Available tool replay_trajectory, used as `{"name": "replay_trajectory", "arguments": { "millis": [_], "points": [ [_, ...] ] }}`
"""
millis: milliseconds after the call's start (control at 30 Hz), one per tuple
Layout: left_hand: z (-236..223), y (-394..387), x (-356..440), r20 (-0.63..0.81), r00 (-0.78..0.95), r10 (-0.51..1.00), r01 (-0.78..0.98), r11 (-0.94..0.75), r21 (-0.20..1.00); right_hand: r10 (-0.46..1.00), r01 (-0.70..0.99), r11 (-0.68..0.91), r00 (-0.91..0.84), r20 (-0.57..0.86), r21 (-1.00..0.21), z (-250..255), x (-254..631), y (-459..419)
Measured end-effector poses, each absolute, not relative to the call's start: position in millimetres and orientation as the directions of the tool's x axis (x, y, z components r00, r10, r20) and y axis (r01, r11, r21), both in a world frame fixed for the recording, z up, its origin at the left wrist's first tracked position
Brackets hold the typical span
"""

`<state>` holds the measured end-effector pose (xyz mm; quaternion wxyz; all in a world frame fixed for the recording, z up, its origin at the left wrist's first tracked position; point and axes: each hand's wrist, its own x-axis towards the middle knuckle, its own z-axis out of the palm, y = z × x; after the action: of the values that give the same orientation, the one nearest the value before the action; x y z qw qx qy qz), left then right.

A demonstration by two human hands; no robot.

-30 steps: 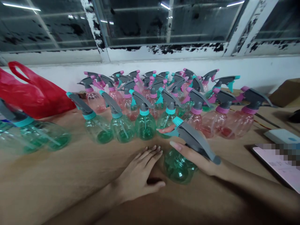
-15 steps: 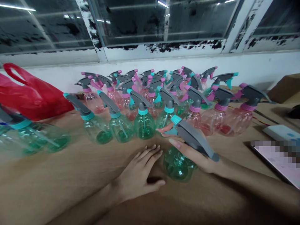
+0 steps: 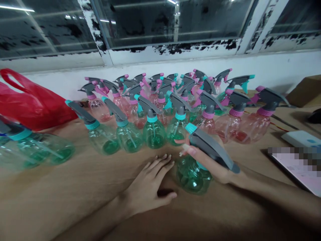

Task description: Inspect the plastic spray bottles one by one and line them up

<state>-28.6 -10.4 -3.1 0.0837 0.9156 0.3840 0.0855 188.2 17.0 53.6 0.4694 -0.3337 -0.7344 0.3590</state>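
A green spray bottle (image 3: 192,179) with a grey sprayer head and turquoise nozzle stands on the table in front of me. My right hand (image 3: 213,167) is wrapped round its neck, just under the grey head, with thumb and fingers near the trigger. The hand and the head hide most of the collar. To the left of that bottle, my left hand (image 3: 150,185) lies flat on the wooden table (image 3: 100,187), fingers stretched out and holding nothing. A small gap separates its fingertips from the green bottle.
Behind stand several green spray bottles (image 3: 154,137) and pink spray bottles (image 3: 255,127) in rows. More green bottles (image 3: 60,150) are at the left. A red plastic bag (image 3: 37,103) lies back left. At right are a phone-like device (image 3: 296,170), a white box (image 3: 303,139) and a cardboard box (image 3: 306,90).
The right hand's fingers have drawn in at the trigger, and the turquoise trigger no longer shows. The sprayer head has shifted slightly right. My left hand stays in place.
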Motion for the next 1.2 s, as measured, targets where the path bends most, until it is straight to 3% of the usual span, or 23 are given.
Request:
{"name": "replay_trajectory", "arguments": {
  "millis": [533, 1200],
  "points": [
    [-1, -11, -27, 0.094, 0.690, 0.717, 0.683, -0.689, 0.241, 0.855, 0.119, 0.418, -0.387, 0.345, -0.901, 60, 186, 14],
    [-9, -10, -31, 0.105, 0.697, 0.709, 0.690, -0.704, 0.170, 0.865, 0.127, 0.414, -0.364, 0.346, -0.901, 63, 186, 13]
  ]
}}
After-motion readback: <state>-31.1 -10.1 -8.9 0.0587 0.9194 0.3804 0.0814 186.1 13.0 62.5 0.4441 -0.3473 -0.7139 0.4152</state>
